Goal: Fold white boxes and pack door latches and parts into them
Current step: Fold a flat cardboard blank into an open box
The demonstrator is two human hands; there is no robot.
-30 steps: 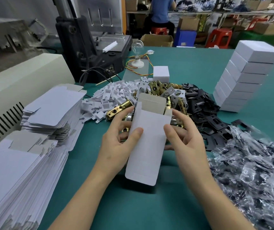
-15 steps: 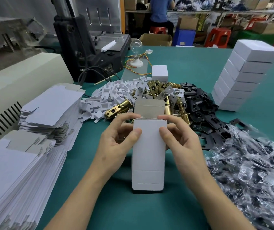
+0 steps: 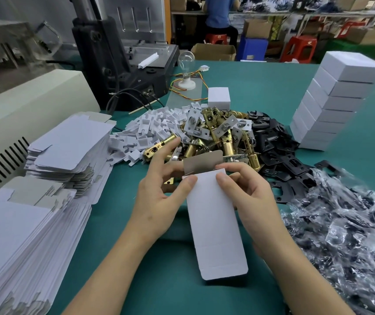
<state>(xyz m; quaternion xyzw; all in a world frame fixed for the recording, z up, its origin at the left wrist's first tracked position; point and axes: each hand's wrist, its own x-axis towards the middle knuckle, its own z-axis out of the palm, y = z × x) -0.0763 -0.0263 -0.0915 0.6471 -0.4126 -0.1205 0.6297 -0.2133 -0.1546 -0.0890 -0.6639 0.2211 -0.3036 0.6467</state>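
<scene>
I hold a white cardboard box (image 3: 216,223) above the green table (image 3: 261,92), its long side toward me and its grey far flap raised. My left hand (image 3: 159,196) pinches the box's upper left edge with thumb on top. My right hand (image 3: 250,196) grips the upper right edge, thumb on the white face. Beyond the box lies a pile of brass door latches (image 3: 218,135). White plastic parts (image 3: 150,130) lie to its left and black metal plates (image 3: 277,153) to its right.
Flat unfolded box blanks (image 3: 29,223) are stacked at the left. A tall stack of folded white boxes (image 3: 332,103) stands at the right, and one small white box (image 3: 218,97) sits behind the latches. Clear bags of dark parts (image 3: 345,235) fill the near right. A black machine (image 3: 123,64) stands at the back.
The box has turned from tilted left to nearly straight, then slightly the other way. Both hands slid up to its far end, and the far flap now stands up.
</scene>
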